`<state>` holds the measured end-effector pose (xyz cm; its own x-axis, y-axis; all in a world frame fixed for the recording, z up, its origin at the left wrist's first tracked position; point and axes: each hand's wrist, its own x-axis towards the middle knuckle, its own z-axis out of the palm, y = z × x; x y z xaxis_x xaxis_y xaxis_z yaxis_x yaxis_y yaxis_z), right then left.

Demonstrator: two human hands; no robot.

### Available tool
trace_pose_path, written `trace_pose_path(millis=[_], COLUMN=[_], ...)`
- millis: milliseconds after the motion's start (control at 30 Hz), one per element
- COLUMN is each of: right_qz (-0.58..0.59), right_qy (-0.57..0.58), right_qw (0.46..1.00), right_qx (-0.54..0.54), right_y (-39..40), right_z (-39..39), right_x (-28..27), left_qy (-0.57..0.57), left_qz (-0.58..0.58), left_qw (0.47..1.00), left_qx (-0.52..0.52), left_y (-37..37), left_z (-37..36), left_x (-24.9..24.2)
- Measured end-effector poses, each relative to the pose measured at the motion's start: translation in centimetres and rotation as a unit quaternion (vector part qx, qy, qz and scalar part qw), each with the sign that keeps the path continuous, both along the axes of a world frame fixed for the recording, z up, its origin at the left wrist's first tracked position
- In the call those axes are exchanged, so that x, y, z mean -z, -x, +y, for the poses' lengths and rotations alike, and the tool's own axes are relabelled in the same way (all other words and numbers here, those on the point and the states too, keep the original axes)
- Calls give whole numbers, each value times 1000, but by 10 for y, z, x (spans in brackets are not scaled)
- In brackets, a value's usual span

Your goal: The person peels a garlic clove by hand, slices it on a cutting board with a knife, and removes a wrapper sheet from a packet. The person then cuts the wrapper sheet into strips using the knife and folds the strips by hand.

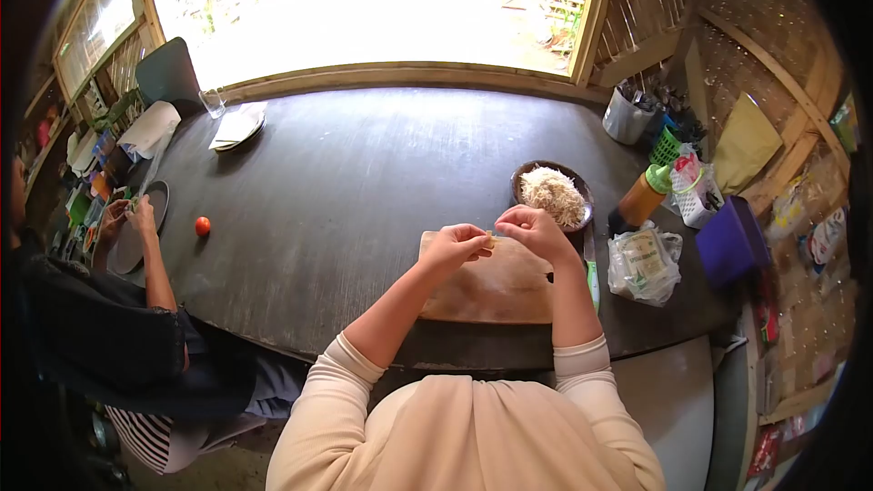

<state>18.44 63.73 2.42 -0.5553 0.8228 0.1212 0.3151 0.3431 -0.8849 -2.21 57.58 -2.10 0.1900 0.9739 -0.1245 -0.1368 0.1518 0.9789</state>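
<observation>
small pale morsel (490, 237) sits pinched between the two hands, right where their fingertips meet, above the far edge of the cutting board (491, 291); what it is cannot be told, it is too small. left hand (455, 245) closes on it from 9 o'clock, fingers curled narrow, and right hand (536, 232) closes on it from 3 o'clock, knuckles up, also curled tight. both hands hover just over the board, touching each other at the morsel.

at 1 o'clock from the hands, just beside the right one, stands a dark bowl (575, 218) heaped with white shredded stuff (552, 193). a knife with a green handle (592, 275) lies along the board's right edge, at 3 o'clock. further out at 3 o'clock lies a clear plastic bag (644, 262), with an orange bottle capped in green (644, 195) behind it at 2 o'clock.

the worktop (364, 182) is dark, round-edged wood. a red tomato (202, 225) lies alone at 9 o'clock, well apart from the board. beyond it another person's hand (116, 216) rests by a dark plate (150, 209). a glass (213, 102) stands at 10 o'clock near the far rim. a wide, bright window opening (364, 9) runs along 12 o'clock, and woven bamboo walls (746, 45) close the right side.
</observation>
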Motion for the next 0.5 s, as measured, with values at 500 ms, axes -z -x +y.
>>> trace_pose_path(millis=[500], right_qz=[7], right_qy=[58], right_qw=[998], right_qx=[-33], right_y=[3], right_z=[-6], right_x=[24], left_qy=[-49], left_qz=[64], left_qw=[997], left_qx=[-17], left_y=[-2], left_z=[-3], left_x=[4])
